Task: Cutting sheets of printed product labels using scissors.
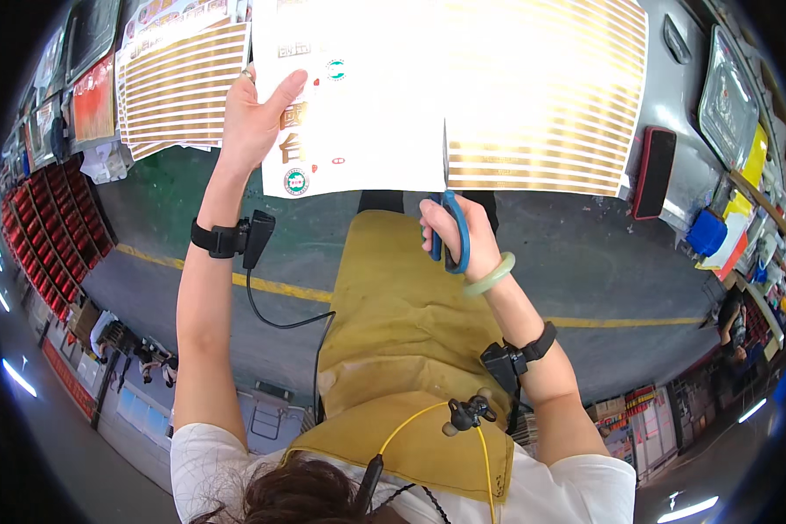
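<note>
My left hand (255, 118) grips the left edge of a large white printed sheet (384, 96) that carries rows of gold stripes on its right half. My right hand (452, 229) holds blue-handled scissors (448, 223), whose blades point up into the sheet's lower edge near the start of the gold stripes. A pale green bangle (491, 275) sits on my right wrist. Both wrists wear black strapped devices with cables. A mustard apron (402, 323) hangs below the sheet.
A second gold-striped sheet (183, 83) lies to the left on the grey table (672, 96). A red-edged phone (653, 172) rests at the right, beside a blue object (706, 232) and a metal tray (727, 96). Red crates (61, 218) line the left.
</note>
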The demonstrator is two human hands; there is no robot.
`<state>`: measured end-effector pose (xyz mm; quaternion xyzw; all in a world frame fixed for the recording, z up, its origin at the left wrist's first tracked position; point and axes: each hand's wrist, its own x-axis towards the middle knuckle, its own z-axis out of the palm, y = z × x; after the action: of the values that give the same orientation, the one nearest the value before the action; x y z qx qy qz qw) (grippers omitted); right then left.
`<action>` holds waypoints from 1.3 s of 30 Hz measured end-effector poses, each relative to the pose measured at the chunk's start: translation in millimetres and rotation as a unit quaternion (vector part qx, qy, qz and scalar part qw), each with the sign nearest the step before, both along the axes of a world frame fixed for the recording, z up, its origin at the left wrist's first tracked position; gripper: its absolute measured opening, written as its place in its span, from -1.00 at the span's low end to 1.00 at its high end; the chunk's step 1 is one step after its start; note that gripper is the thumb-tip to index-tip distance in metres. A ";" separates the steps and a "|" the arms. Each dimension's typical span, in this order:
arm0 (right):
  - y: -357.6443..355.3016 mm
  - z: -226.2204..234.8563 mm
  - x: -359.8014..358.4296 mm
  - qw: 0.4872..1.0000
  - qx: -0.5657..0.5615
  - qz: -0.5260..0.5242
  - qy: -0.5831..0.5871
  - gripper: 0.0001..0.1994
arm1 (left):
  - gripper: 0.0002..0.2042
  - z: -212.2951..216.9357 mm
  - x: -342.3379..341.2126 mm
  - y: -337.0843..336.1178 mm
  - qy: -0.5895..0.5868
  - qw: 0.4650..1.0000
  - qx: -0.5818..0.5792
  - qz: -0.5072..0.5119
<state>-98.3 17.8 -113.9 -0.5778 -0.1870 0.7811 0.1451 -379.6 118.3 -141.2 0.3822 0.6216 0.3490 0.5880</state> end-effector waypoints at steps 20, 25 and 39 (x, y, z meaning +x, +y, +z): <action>66.2 21.7 40.4 0.958 -0.027 0.262 0.114 -0.71 | -0.68 -2.8 -4.5 -6.7 0.049 0.999 -0.006 -0.008; 59.6 -5.3 40.8 0.943 0.071 0.323 0.038 -0.74 | -0.67 1.3 1.5 -6.9 -0.021 0.997 -0.070 0.016; 37.3 -2.8 14.3 0.989 0.020 0.099 0.104 -0.73 | -0.71 18.3 4.6 -8.6 -0.005 0.997 -0.070 0.015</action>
<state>-84.0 55.1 -116.6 -0.4686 -0.2432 0.8437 0.0972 -374.9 109.7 -122.9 0.3289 0.6474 0.3154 0.6109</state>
